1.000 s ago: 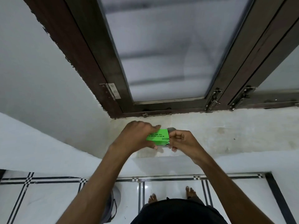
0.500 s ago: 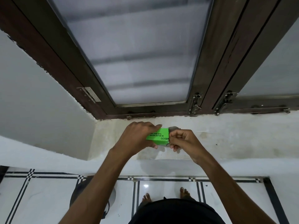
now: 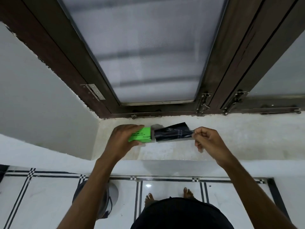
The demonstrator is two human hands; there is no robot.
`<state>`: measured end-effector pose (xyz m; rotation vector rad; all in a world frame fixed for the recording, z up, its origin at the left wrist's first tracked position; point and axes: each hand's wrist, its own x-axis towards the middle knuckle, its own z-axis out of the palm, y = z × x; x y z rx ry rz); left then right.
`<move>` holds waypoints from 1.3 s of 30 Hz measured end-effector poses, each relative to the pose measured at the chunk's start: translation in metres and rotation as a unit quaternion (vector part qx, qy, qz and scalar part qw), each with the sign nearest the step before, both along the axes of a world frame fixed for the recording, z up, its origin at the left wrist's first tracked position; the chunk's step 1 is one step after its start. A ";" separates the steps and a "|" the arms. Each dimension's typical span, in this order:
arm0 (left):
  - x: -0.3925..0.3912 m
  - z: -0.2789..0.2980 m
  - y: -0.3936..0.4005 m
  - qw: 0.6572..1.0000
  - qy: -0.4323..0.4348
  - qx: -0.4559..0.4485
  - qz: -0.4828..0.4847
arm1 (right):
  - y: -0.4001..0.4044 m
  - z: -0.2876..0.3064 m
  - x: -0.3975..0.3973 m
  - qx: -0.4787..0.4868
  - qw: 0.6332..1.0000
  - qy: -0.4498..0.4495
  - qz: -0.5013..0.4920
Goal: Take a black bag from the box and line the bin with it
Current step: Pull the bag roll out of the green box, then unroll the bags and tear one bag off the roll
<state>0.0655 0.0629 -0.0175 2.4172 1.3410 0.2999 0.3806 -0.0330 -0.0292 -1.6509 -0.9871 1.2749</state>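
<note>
A bright green box (image 3: 141,136) with black print is held over the window sill by my left hand (image 3: 123,138), which grips its left part. A folded black bag (image 3: 172,132) sticks out of the box's open right end. My right hand (image 3: 208,139) pinches the bag's right edge, to the right of the box. On the floor below, a grey bin (image 3: 108,199) shows behind my left forearm, mostly hidden by it.
The white stone sill (image 3: 231,138) runs under a dark wooden window frame (image 3: 214,83) with metal latches (image 3: 203,103). A white wall (image 3: 33,90) closes the left side. My bare feet (image 3: 168,196) stand on white floor tiles with black stripes.
My right hand has moved right, away from the box, drawing the black bag partly out of its end. The left hand still holds the box in place.
</note>
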 end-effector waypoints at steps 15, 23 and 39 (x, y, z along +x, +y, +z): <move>0.071 0.020 -0.058 0.996 -0.086 -0.028 0.006 | 0.005 0.011 -0.033 -0.013 0.972 -0.232 0.025; 0.104 0.005 -0.031 0.975 -0.060 -0.200 0.076 | 0.013 0.003 -0.039 0.022 0.983 -0.154 -0.099; 0.129 0.016 -0.049 0.599 -0.446 -0.608 0.270 | 0.013 0.047 -0.026 0.035 0.929 0.319 -0.183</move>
